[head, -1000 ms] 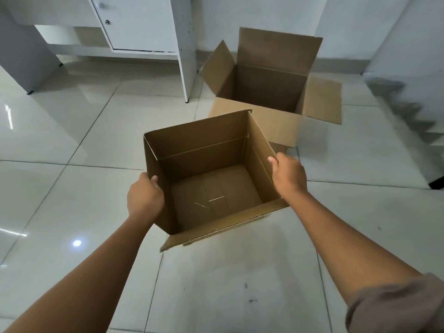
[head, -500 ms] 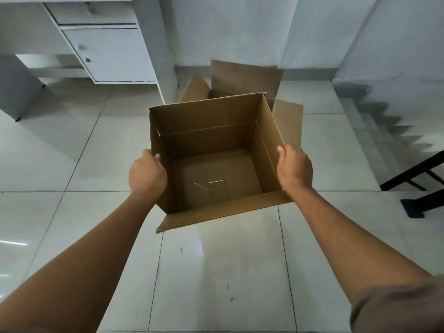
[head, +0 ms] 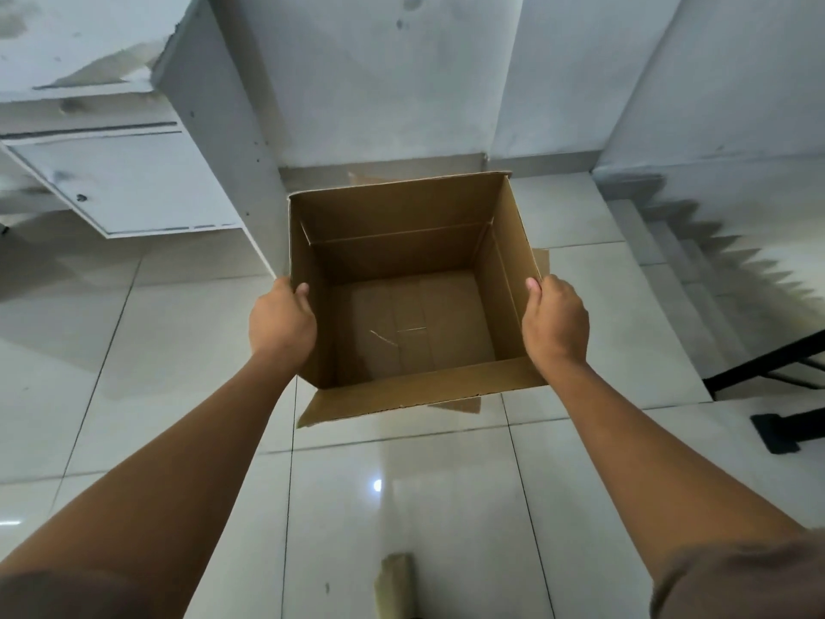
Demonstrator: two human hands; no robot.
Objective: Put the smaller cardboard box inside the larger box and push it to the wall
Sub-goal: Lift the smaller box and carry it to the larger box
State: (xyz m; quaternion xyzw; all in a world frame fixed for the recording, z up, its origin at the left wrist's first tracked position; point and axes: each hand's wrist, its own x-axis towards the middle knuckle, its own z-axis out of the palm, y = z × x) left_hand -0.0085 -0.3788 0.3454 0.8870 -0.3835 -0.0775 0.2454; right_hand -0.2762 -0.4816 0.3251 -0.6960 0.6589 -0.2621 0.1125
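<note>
I hold the smaller cardboard box (head: 415, 323) in the air in front of me, open side up and empty. My left hand (head: 281, 321) grips its left wall and my right hand (head: 556, 326) grips its right wall, thumbs over the rim. The larger box is almost fully hidden behind and below it; only slivers of its flaps show, one at the right (head: 541, 261) and one under the held box's near edge (head: 464, 405). The wall (head: 384, 82) rises just beyond the boxes.
A white cabinet (head: 134, 185) stands at the left, its side panel close to the held box. Steps (head: 696, 270) descend at the right beside a black metal frame (head: 777, 395). A scrap of cardboard (head: 395, 583) lies on the tiled floor near my feet.
I have stepped forward and carried the smaller box up and over the larger box, which now is almost hidden behind it. The wall and cabinet are closer. Both hands keep the same grip.
</note>
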